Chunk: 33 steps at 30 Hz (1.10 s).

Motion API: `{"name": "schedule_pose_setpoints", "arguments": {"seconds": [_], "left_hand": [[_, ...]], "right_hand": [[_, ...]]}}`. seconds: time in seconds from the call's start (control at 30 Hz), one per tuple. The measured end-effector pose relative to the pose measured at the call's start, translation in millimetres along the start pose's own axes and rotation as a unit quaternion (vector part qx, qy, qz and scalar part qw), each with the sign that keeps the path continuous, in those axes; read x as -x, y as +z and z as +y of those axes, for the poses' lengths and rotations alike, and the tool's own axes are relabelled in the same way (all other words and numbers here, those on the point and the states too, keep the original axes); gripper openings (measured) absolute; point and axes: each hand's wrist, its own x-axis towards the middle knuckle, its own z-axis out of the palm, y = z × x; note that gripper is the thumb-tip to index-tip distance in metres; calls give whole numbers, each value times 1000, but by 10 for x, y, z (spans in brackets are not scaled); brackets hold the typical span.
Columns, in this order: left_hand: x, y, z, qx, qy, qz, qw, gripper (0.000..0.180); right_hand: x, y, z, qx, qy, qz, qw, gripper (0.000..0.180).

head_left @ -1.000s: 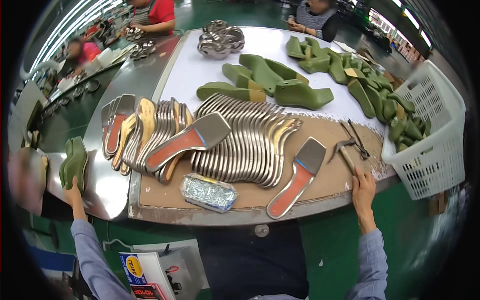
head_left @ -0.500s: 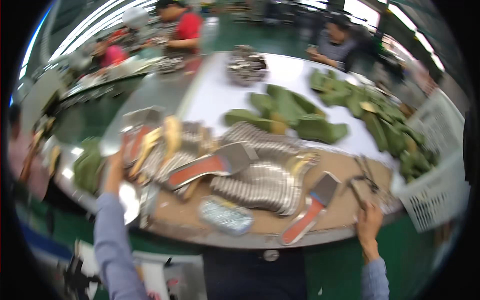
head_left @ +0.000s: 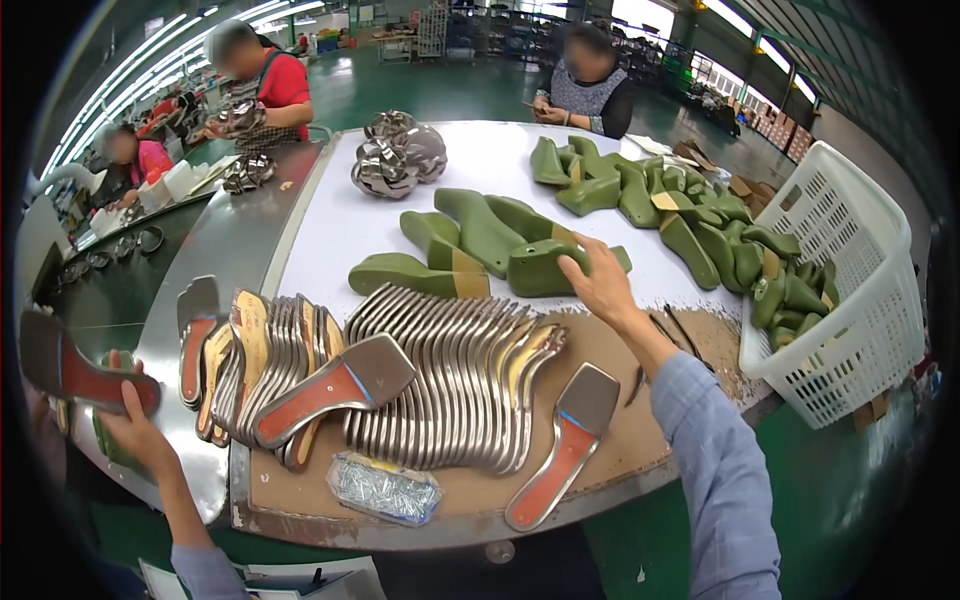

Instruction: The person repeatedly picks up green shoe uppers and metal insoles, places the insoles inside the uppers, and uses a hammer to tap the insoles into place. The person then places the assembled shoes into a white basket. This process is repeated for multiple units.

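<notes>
Right hand [head_left: 603, 283] sits centre frame, laid over the heel end of a green shoe last [head_left: 548, 268] that lies on the white tabletop [head_left: 330, 225], upper centre. Fingers curl over the last's top edge, loosely wrapped rather than clamped; we cannot tell whether the thumb has closed underneath. More green lasts lie just beside it, to the left and in a pile [head_left: 690, 215] at upper right, next to the white plastic basket [head_left: 850, 290].

Left hand [head_left: 135, 430], lower left of frame, pinches a red-and-grey insole board [head_left: 85, 370] between thumb and fingers, held flat out past the table edge. Grip is closed on it.

To lift this last well, we judge the hand should take it around the narrow waist, thumb opposite fingers, and raise it clear of its neighbours, so none get dragged. The fanned row of metal-shank insoles [head_left: 450, 385] lies close below the wrist; keep the sleeve [head_left: 715, 450] off it.
</notes>
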Motion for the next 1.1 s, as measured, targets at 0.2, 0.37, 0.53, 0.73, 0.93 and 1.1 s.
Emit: {"name": "schedule_pose_setpoints", "arguments": {"seconds": [0.2,0.37,0.53,0.73,0.93,1.1], "left_hand": [[844,-720,574,109,-270,41,956,41],[1581,-580,859,-8,-321,74,944,41],[1778,-680,1141,-3,-363,-32,931,42],[1900,-699,1254,15,-374,-23,927,42],[1953,-368,1402,72,-387,-28,919,36],[2009,-559,1505,121,-365,-144,912,44]], "right_hand": [[-589,171,-392,33,99,-278,955,51],[-759,305,-251,170,-58,-111,977,55],[-848,870,-466,241,-62,-223,942,87],[-1102,390,-356,139,30,-98,985,59],[-1258,433,250,42,121,-345,930,47],[-1032,132,158,391,12,-303,869,31]]}}
